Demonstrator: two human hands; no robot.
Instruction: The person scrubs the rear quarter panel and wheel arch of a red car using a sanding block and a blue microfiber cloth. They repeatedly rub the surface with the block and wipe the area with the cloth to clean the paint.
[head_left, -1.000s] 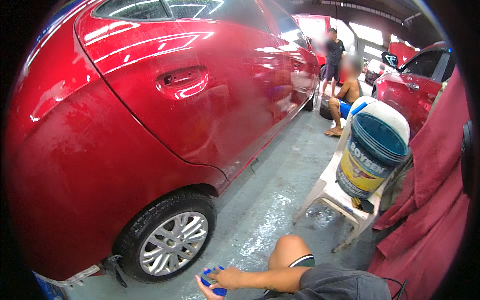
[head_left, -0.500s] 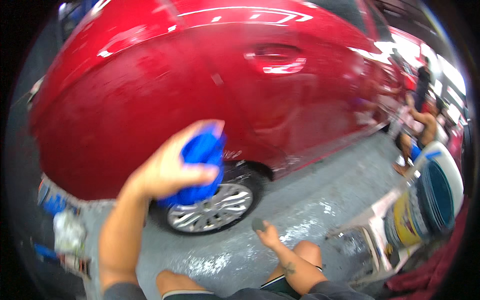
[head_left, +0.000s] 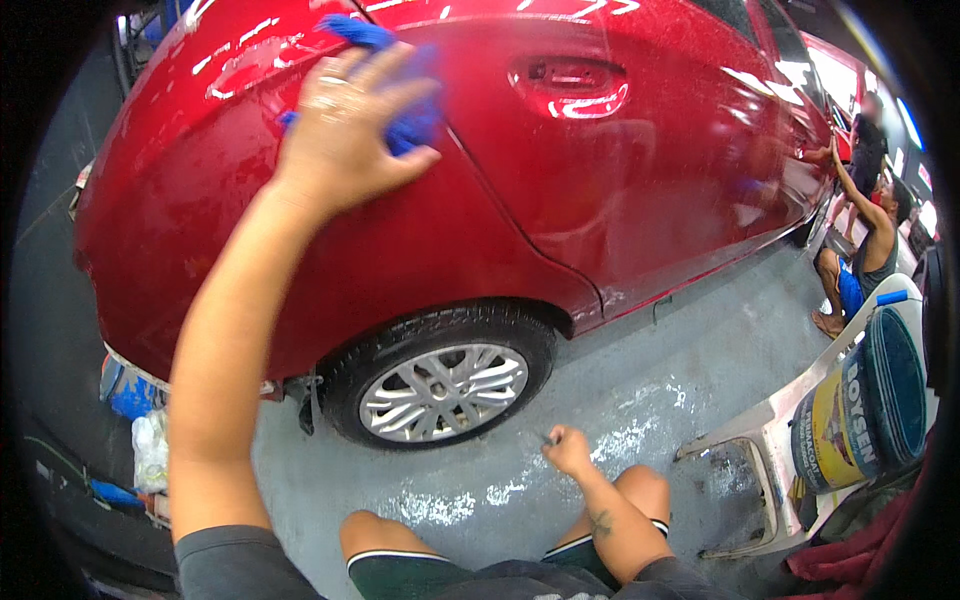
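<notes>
The side of a red car [head_left: 560,220] fills the upper middle. High on its rear panel, my left hand [head_left: 345,125] lies spread over a bunched blue cloth [head_left: 415,125] and presses it to the paint. Blue folds stick out past the fingertips and beside the thumb. My right hand [head_left: 570,452] hangs low over my knee, its fingers closed round a small dark flat piece [head_left: 549,438]; most of it is hidden, and its kind I cannot make out. Between the hands is the rear wheel [head_left: 445,393] with silver spokes.
A white plastic chair [head_left: 740,440] at the right bears a paint bucket [head_left: 850,410]. Beyond it another person [head_left: 872,235] crouches with a hand on the car. Dark red fabric [head_left: 850,560] lies at lower right; a plastic bag [head_left: 150,450] sits at left. The grey floor [head_left: 620,400] looks wet.
My left hand has carried the blue cloth from in front of the wheel up onto the rear panel. The dark piece in my right hand now shows less. The view has shifted slightly.
</notes>
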